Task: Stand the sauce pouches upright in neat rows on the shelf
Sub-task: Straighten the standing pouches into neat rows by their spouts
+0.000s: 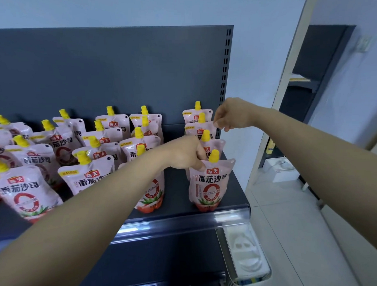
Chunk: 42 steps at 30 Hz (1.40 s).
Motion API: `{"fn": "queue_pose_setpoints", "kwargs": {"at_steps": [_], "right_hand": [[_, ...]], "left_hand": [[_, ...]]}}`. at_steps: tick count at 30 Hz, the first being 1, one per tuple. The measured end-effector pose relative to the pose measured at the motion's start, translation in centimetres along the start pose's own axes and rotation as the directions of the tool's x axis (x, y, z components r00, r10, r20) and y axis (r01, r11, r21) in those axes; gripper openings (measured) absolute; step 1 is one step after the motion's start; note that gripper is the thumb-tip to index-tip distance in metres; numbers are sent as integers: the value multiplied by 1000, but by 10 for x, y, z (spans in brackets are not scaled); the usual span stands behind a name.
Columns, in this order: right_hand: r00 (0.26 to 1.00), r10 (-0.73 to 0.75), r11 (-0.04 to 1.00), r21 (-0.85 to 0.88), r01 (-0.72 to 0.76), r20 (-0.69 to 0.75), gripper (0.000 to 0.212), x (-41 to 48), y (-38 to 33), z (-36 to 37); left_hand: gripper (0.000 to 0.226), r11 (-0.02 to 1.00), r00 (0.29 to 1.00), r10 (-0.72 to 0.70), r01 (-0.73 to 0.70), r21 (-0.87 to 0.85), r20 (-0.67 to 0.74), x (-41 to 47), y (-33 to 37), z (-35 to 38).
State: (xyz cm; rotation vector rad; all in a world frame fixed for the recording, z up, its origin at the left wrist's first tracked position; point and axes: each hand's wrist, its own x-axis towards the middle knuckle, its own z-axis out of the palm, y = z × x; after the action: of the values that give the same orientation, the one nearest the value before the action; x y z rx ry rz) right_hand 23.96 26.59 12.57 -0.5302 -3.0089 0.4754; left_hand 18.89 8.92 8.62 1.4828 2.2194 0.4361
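1. A bare strip of shelf (176, 186) lies open between the rightmost pouch row (208, 185) and the next row (152, 193) to its left.
2. The left arm (112, 199) crosses the near approach.
3. Left of the strip, pouches (88, 167) crowd closely.
4. The back panel (116, 70) closes the far side.

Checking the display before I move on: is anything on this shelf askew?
Yes. The sauce pouches at the left lean and overlap in no clean rows, while the right column, under the left hand, stands straight.
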Motion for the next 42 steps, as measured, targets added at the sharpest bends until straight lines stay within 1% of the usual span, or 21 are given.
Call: {"fn": "queue_pose_setpoints", "kwargs": {"at_steps": [2, 3, 5, 7, 8, 10, 11, 14, 18, 20, 22, 24, 25, 26, 27, 28, 30, 32, 35, 39, 42], "right_hand": [[999, -36, 999, -37, 36, -12, 18, 1, -11, 2], [998, -60, 997, -53, 58, -21, 18, 2, -18, 3], [993, -114, 990, -88, 111, -31, 21, 5, -35, 6], [985, -170, 976, -140, 167, -11, 21, 10, -54, 9], [981, -193, 967, -169, 192, 10, 21, 13, -65, 11], [972, -227, 943, -234, 236, 67, 24, 16, -88, 17], [966, -238, 930, -263, 256, 99, 29, 18, -99, 21], [953, -240, 900, -324, 290, 188, 40, 26, -124, 35], [947, -207, 890, -355, 287, 248, 44, 43, -139, 53], [939, -199, 887, -355, 294, 281, 33, 48, -143, 62], [944, -187, 896, -347, 277, 271, 15, 50, -146, 69], [951, -177, 898, -354, 261, 252, 21, 52, -145, 74], [952, -171, 899, -355, 255, 252, 17, 52, -145, 75], [954, -165, 909, -336, 245, 249, 19, 53, -145, 75], [954, -159, 914, -326, 239, 255, 26, 54, -144, 74], [954, -145, 926, -305, 224, 262, 32, 55, -143, 73], [957, -137, 939, -273, 208, 256, 38, 53, -141, 69], [956, -148, 941, -260, 214, 253, 38, 53, -137, 69], [955, -156, 951, -221, 215, 254, 36, 51, -136, 68], [955, -157, 963, -177, 205, 253, 33, 50, -135, 68], [949, -157, 961, -181, 211, 272, 34, 51, -134, 67]], "left_hand": [[20, 997, 1000, -3, 3, -75, -7, -16, -2, -10], [23, 994, 999, -20, 15, -106, -51, -26, -5, -19], [22, 992, 976, -77, 55, -115, -205, -51, -18, -42], [21, 990, 928, -136, 143, -5, -347, -74, -35, -62], [24, 975, 911, -163, 208, 80, -380, -83, -45, -67], [34, 922, 908, -231, 319, 221, -348, -96, -58, -68], [38, 906, 914, -259, 342, 248, -313, -99, -64, -64], [35, 927, 931, -285, 328, 181, -229, -100, -76, -48], [13, 954, 949, -241, 270, 129, -201, -92, -92, -34], [33, 962, 953, -233, 255, 100, -195, -88, -99, -29], [34, 963, 952, -241, 258, 74, -190, -87, -103, -26], [32, 965, 949, -254, 262, 15, -188, -86, -104, -26], [35, 966, 948, -257, 258, -21, -186, -87, -103, -26], [37, 965, 948, -261, 254, -61, -180, -87, -103, -27], [35, 964, 949, -262, 250, -89, -177, -87, -103, -27], [30, 966, 953, -252, 237, -104, -170, -87, -104, -27], [9, 968, 959, -242, 228, -109, -144, -85, -106, -25], [12, 968, 961, -241, 227, -111, -133, -84, -106, -25], [3, 967, 968, -237, 226, -116, -88, -84, -106, -28], [26, 969, 972, -227, 219, -114, -65, -85, -104, -30], [27, 968, 971, -234, 229, -105, -45, -84, -105, -31]]}}
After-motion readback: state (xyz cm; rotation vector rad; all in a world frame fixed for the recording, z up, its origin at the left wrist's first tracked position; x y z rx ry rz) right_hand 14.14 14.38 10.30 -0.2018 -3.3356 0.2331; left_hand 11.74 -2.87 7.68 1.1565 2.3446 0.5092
